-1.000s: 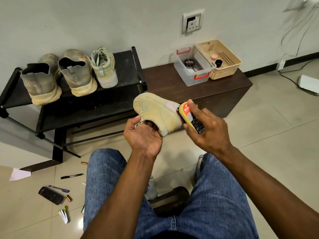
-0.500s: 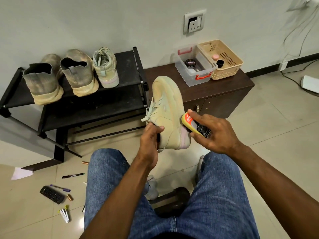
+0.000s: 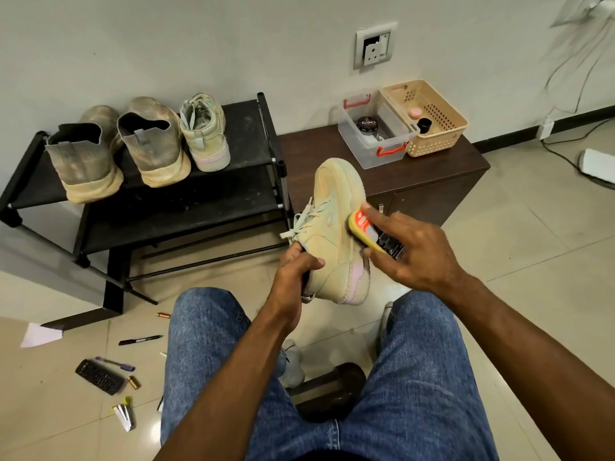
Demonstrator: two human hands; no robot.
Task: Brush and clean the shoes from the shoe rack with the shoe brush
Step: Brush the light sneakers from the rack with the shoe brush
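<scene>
The left hand (image 3: 296, 271) grips a tan sneaker (image 3: 336, 234) at its collar, fingers curled round the opening, and holds it in the air above the knees with the toe pointing up and away. The right hand (image 3: 412, 257) clasps the shoe brush (image 3: 369, 232), a yellow-backed block with an orange label, its fingers spread along the back, and presses it flat against the right side of the sneaker, just above the pink heel patch. The laces hang loose just above the left hand's thumb.

Beyond and to the left of the hands stands the black shoe rack (image 3: 253, 161); on its top shelf sit two dusty grey slip-on shoes (image 3: 116, 151) and, touching the nearer one, the matching pale sneaker (image 3: 204, 134), heels toward the person. Beyond the right hand, a dark brown cabinet (image 3: 432, 174) serves as worktop and carries a clear plastic box (image 3: 374, 134) with red handles and, just beside it, a beige basket (image 3: 429, 118). On the floor, left of the left forearm, lie pens, batteries and a remote control (image 3: 99, 376).
</scene>
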